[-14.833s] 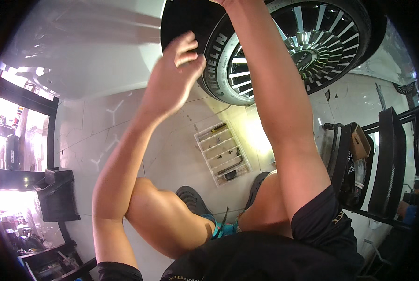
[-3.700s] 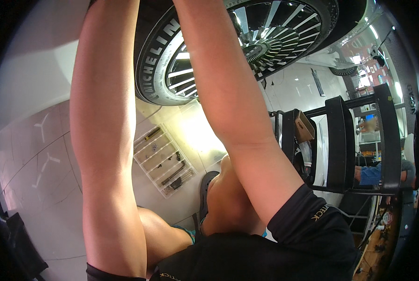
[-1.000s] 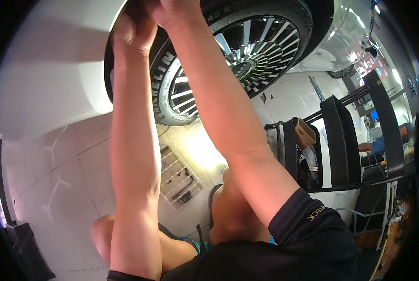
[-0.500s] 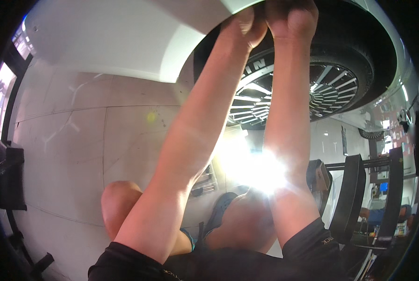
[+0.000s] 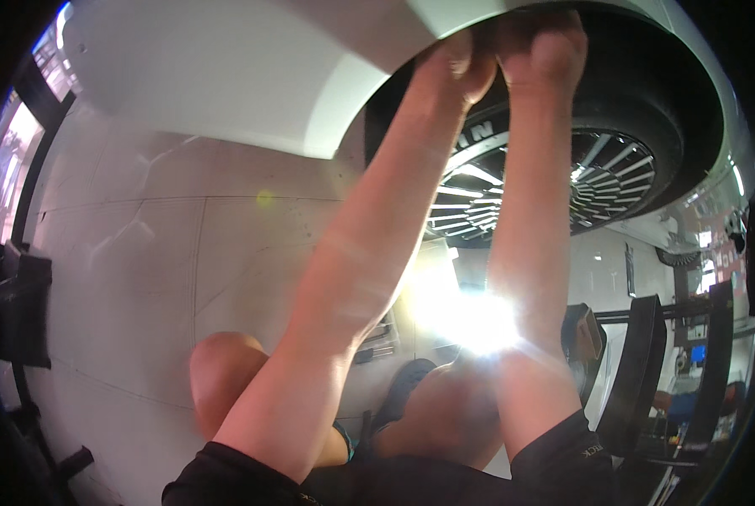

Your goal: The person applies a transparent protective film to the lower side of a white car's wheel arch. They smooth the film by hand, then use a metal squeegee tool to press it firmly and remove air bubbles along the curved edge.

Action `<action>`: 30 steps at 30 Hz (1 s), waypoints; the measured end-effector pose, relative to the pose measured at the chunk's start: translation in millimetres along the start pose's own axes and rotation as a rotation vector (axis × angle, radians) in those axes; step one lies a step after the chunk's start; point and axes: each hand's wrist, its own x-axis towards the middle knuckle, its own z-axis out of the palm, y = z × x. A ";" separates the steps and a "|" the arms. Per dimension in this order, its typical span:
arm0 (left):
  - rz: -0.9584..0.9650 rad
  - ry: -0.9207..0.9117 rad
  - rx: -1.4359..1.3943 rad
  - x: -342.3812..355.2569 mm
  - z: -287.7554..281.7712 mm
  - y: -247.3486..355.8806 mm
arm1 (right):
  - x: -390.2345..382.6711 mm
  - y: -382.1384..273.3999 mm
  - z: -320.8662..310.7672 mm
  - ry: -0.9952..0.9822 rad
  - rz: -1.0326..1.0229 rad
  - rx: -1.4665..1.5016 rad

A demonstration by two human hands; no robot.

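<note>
From here I see the left hand [image 5: 458, 64] and right hand [image 5: 550, 57] by the tyre [image 5: 634, 120], under the arch [image 5: 691, 78] — fingers hidden, can't tell how open or what's held. Looks tight — knuckles could scrape.

Both grips [image 5: 458, 66] [image 5: 548, 57] at the wheel arch [image 5: 705, 118]

The wheel [image 5: 609, 185] sits in its arch [image 5: 700, 97], a tray [image 5: 393, 331] before it, a rack [image 5: 635, 371] to its right.
</note>
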 end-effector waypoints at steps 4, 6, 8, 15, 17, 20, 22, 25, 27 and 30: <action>0.201 -0.052 0.105 -1.9 -3.4 -15.9 | 6.6 4.0 0.9 0.080 -0.002 0.030; 0.110 -0.066 0.111 6.6 -8.7 -14.9 | 11.7 0.5 -5.2 -0.076 0.047 0.089; 0.035 0.058 0.101 8.3 -13.7 -16.5 | 16.0 2.3 -8.0 -0.026 0.020 0.011; 0.067 -0.077 -0.031 9.6 -10.4 -23.8 | 7.7 -7.1 -9.7 -0.195 0.131 0.130; 0.070 -0.086 -0.044 11.1 -10.1 -23.1 | 6.4 -9.7 -9.6 0.108 -0.015 -0.166; 0.069 -0.091 -0.041 12.9 -9.8 -22.6 | 8.2 -12.0 -11.6 0.168 -0.017 -0.284; 0.071 -0.097 -0.035 13.8 -9.4 -23.0 | 10.6 -12.4 -13.0 0.090 -0.015 -0.216; 0.068 -0.099 -0.032 13.2 -10.3 -24.6 | 12.5 -11.1 -14.4 0.152 -0.049 -0.326; 0.072 -0.107 -0.034 12.7 -11.3 -25.8 | 14.1 -10.8 -16.5 0.171 -0.055 -0.336; 0.068 -0.102 -0.025 12.2 -13.5 -28.4 | 22.0 -11.9 -29.2 0.134 -0.007 -0.200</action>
